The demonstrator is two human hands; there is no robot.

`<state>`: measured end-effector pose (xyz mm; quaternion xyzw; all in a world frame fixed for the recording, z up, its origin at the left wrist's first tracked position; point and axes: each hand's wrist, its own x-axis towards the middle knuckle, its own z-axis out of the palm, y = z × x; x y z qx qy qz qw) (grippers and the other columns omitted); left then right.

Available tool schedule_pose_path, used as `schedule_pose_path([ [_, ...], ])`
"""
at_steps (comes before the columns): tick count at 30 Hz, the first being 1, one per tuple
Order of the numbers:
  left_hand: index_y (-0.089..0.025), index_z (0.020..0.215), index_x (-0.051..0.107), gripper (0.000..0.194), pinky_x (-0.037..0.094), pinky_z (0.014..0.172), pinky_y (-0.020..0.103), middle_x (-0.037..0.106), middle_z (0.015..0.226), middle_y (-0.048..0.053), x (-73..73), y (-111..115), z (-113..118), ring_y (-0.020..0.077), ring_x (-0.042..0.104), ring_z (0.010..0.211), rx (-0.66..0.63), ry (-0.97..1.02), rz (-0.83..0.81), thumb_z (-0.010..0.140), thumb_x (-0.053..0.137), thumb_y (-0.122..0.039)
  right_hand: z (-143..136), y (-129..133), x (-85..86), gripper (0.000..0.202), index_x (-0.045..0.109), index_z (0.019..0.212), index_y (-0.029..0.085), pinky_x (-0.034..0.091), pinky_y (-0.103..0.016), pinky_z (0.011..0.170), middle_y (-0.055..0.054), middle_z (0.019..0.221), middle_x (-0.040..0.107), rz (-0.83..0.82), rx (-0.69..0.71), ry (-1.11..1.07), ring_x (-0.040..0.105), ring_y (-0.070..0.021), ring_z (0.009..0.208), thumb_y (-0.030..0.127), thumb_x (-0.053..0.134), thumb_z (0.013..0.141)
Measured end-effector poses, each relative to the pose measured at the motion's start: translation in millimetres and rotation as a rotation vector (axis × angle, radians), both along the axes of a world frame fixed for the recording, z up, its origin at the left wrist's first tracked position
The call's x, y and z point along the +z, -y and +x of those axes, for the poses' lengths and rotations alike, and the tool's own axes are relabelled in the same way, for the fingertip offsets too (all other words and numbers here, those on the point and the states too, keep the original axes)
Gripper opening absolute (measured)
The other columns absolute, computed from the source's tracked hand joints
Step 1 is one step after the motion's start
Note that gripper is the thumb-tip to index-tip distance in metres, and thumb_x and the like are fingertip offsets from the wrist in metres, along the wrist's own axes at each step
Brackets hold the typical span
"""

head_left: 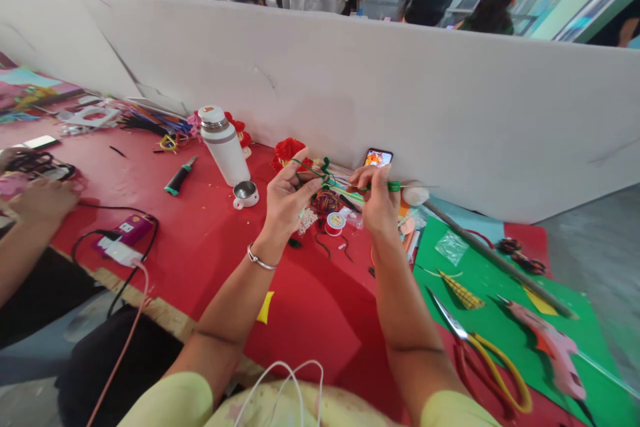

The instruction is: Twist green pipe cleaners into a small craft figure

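Green yarn [326, 165] runs over the fingers of my left hand [289, 197], whose thumb and index finger pinch a small green strand. My right hand [379, 199] is closed around a thin metal rod [419, 186] with a green part. One end of the rod points toward my left hand and the other sticks out to the right. Whether the green part is a handle or wound yarn, I cannot tell. Below my hands lie a spool of red thread [335, 223], white beads [307, 220] and a bundle of dark multicoloured cord [326, 201].
A white thermos [225, 150] and its cup [245, 193] stand left of my hands. A phone [378, 158] leans at the partition [400, 93]. Scissors [483, 347] and a pink glue gun [547, 350] lie right. At left, another person's hand [43, 203] is near cords.
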<state>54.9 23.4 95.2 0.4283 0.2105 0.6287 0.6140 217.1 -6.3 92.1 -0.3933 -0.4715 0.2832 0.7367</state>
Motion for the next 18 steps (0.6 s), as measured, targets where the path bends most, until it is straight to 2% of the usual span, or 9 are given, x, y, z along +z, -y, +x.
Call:
schedule_pose_path([
  [4,-0.025,0.147,0.069,0.078,0.045,0.049,0.018,0.075,0.077,-0.002,-2.3,0.1,1.3,0.0055,0.055,0.055,0.044,-0.067,0.063,0.073,0.090,-0.013,-2.0,5.9,1.7,0.049,0.072,0.086,0.021,0.040,-0.028,0.058,0.001,0.069,0.060,-0.147,0.034,0.344,0.050,-0.0125,0.061,0.068,0.061,0.098],
  [7,-0.024,0.147,0.069,0.074,0.046,0.052,0.018,0.076,0.078,-0.002,-5.6,-1.6,1.9,0.0060,0.057,0.057,0.083,-0.126,0.089,0.075,0.087,-0.014,-5.3,8.5,3.0,0.035,0.078,0.094,0.019,0.031,-0.028,0.056,0.005,0.061,0.050,-0.177,-0.012,0.456,0.040,-0.0104,0.057,0.053,0.070,0.095],
  [10,-0.024,0.149,0.068,0.072,0.043,0.050,0.017,0.079,0.082,0.000,-8.5,-3.1,3.1,0.0056,0.056,0.056,0.104,-0.150,0.111,0.079,0.085,-0.016,-9.4,7.6,2.1,0.031,0.079,0.093,0.017,0.027,-0.028,0.054,0.007,0.057,0.044,-0.220,0.008,0.420,0.035,-0.0092,0.054,0.048,0.073,0.091],
  [14,-0.027,0.150,0.067,0.069,0.040,0.048,0.018,0.084,0.096,0.004,-10.1,-2.1,6.5,0.0048,0.051,0.053,0.051,-0.129,0.101,0.083,0.082,-0.021,-15.5,4.8,-0.9,0.031,0.081,0.092,0.017,0.029,-0.028,0.054,0.005,0.058,0.053,-0.249,0.106,0.332,0.039,-0.0099,0.055,0.048,0.076,0.087],
  [18,-0.029,0.148,0.069,0.066,0.042,0.049,0.019,0.085,0.101,0.004,-10.0,0.2,9.7,0.0043,0.051,0.051,0.008,-0.128,0.104,0.084,0.081,-0.020,-18.2,3.2,-2.5,0.028,0.082,0.092,0.019,0.035,-0.028,0.055,0.002,0.063,0.062,-0.247,0.111,0.234,0.046,-0.0115,0.058,0.046,0.079,0.085],
])
